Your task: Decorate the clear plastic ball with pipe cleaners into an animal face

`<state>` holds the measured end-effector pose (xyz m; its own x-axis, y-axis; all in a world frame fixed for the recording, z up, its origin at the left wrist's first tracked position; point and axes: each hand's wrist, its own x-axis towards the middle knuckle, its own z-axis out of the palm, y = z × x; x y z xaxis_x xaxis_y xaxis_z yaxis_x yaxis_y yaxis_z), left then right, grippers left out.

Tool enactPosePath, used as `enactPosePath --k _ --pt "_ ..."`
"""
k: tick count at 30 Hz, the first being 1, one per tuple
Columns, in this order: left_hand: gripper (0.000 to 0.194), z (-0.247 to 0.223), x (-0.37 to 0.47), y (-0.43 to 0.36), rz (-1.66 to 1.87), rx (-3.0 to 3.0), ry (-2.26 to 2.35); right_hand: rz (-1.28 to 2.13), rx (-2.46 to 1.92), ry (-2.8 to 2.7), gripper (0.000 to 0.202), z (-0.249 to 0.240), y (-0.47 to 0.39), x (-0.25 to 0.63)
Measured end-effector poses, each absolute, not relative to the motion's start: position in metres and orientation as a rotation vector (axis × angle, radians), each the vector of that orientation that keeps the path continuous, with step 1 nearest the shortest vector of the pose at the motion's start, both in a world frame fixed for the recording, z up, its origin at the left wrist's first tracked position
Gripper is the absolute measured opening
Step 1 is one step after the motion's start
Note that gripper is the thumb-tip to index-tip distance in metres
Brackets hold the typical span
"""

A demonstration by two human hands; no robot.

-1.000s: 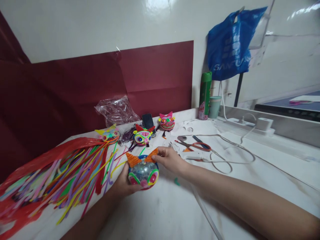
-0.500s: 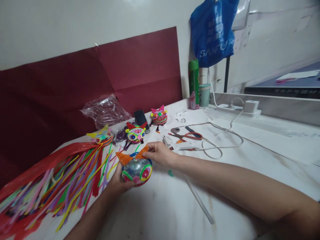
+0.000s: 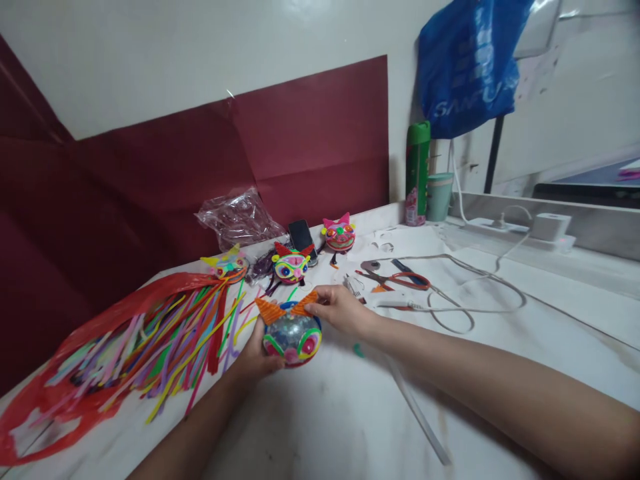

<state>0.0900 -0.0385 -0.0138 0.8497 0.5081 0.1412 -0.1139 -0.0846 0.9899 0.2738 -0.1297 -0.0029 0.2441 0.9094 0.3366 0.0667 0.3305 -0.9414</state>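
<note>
A round silvery animal-head ornament with pink-and-green eyes and two orange pipe-cleaner ears is held just above the table. My left hand is closed around its left side, thumb low at the front. With thumb and fingers, my right hand pinches the right orange ear; the left ear stands free. Behind it sit a finished-looking head with red ears and another with pink ears. One with yellow ears lies farther left.
Coloured pipe cleaners spread over a red plastic bag at left. Right of my hands lie scissors, a white hot-glue gun with its cord, and a glue stick. A phone rests behind.
The view has swung left, so everything sits farther right in the picture. Both hands keep the same hold on the ornament and its right ear.
</note>
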Motion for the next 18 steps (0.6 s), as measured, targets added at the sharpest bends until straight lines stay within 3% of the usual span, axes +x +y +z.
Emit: enactPosePath --k 6,13,18 --pt "0.119 -0.029 0.087 -0.026 0.513 1.616 0.374 0.704 -1.125 -1.234 0.018 -0.005 -0.13 0.274" --pt "0.098 -0.021 0.086 -0.034 0.606 1.618 0.208 0.663 -1.184 -1.255 0.02 -0.006 -0.132 0.273" --pt "0.095 -0.029 0.085 -0.028 0.574 1.636 0.308 0.658 -1.199 -1.248 0.022 -0.005 -0.135 0.269"
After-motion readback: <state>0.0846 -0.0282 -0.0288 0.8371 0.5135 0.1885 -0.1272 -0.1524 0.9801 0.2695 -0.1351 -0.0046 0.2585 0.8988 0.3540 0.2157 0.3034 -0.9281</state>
